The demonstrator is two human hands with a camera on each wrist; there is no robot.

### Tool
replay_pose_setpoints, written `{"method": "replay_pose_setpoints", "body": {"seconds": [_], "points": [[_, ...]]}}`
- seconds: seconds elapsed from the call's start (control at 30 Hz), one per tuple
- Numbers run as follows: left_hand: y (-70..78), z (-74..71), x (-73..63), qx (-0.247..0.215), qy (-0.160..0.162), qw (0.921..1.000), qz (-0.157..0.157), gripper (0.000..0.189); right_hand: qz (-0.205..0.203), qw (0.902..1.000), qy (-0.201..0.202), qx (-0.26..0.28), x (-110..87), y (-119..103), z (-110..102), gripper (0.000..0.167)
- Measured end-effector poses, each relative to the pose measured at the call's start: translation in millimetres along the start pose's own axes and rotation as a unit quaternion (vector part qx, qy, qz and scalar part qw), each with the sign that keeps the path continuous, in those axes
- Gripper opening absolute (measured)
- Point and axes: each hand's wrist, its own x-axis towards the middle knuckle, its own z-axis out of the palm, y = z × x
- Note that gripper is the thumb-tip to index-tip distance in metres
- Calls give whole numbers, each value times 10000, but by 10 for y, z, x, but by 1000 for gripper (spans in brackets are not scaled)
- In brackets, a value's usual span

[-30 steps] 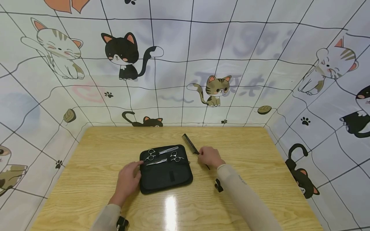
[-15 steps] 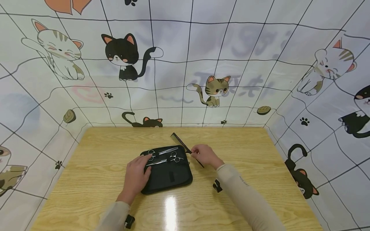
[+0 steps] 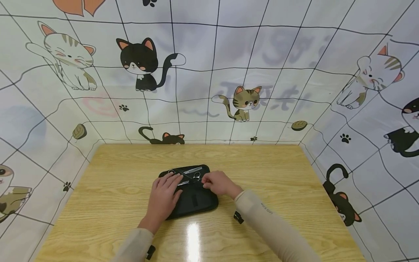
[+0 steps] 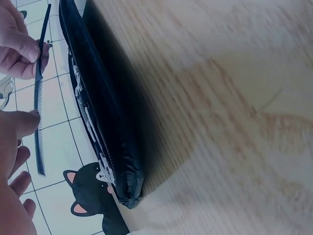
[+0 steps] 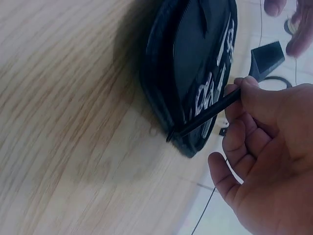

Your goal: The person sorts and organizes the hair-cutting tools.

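My right hand [image 3: 220, 182] pinches a black tail comb [image 4: 38, 95] by its thin handle between thumb and fingertips. The comb is over an open black zip case [image 3: 196, 205] and hard to make out against it in the head view. My left hand [image 3: 163, 198] hovers over the case's left side, fingers spread and relaxed. In the left wrist view its thumb overlaps the comb's teeth; whether it touches them I cannot tell. Silver scissors [image 3: 193, 170] lie in the upper part of the case, with a second pair [image 3: 196, 175] below them, partly hidden by my hands.
The case lies on a light wooden table [image 3: 262, 163]. White cloth walls [image 3: 196, 43] printed with cats and grid lines enclose its back and sides. A dark wrist camera [image 3: 238, 217] hangs at my right sleeve.
My right hand has carried the comb leftward, from the table beside the case to over it. The left hand has moved right, from the case's left edge to over the scissors.
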Motion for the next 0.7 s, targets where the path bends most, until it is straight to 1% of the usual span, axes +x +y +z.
{"method": "replay_pose_setpoints", "body": {"seconds": [0.13, 0.3, 0.4, 0.53, 0.63, 0.7], "points": [[12, 6, 0, 86, -244, 9996, 145, 57, -167, 9996, -67, -222, 23, -76, 44, 8], [16, 13, -4, 234, -492, 9983, 188, 54, -202, 9993, -219, -213, 30, -148, 59, 8], [12, 6, -6, 196, -417, 9987, 235, 50, -228, 9992, -301, -126, 28, -179, 57, 9], [-4, 12, -14, 96, -216, 9992, 334, 45, -246, 9990, -370, -63, 27, -195, 59, 9], [-16, 21, -21, 124, -229, 9989, 391, 43, -266, 9989, -379, -97, 21, -200, 60, 9], [-21, 23, -25, 140, -297, 9987, 397, 41, -284, 9988, -373, -112, 16, -200, 59, 9]]}}
